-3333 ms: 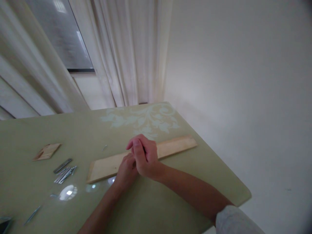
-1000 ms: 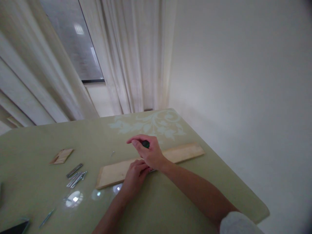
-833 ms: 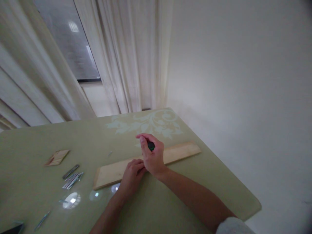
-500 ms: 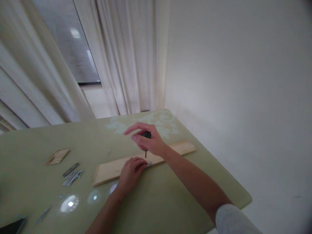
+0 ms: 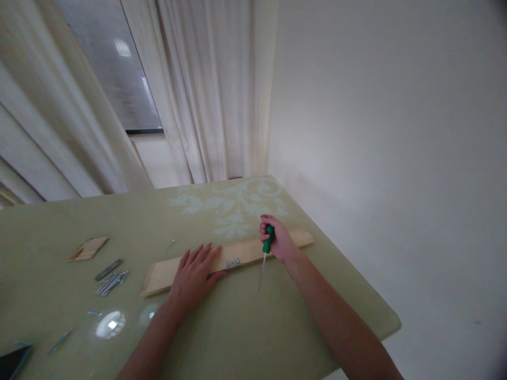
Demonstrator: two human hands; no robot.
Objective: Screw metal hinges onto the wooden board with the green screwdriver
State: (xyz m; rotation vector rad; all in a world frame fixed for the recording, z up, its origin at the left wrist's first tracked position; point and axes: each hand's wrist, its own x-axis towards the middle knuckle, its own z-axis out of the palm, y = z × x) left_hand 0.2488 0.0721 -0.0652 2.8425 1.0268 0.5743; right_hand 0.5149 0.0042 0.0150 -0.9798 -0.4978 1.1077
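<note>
We have our left hand [image 5: 194, 282] flat on wooden board [image 5: 255, 250], fingers spread apart; small metal piece [image 5: 233, 263] at board's near edge, just right of that thumb; then green screwdriver [image 5: 268, 241], tip down, clamped in our right hand [image 5: 282, 244].

Green screwdriver handle [image 5: 268, 240], tan board [image 5: 162, 275]

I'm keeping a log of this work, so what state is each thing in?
Wooden board: lying flat on the table
Green screwdriver: gripped, blade pointing down, tip off the board
Left hand: open, fingers spread on the board
Right hand: closed around the screwdriver
Metal fitting: on the board's near edge; whether fastened, cannot tell
Metal pieces: lying loose in a group
Small wooden piece: lying apart from the board
Curtains: parted, part of window showing
</note>
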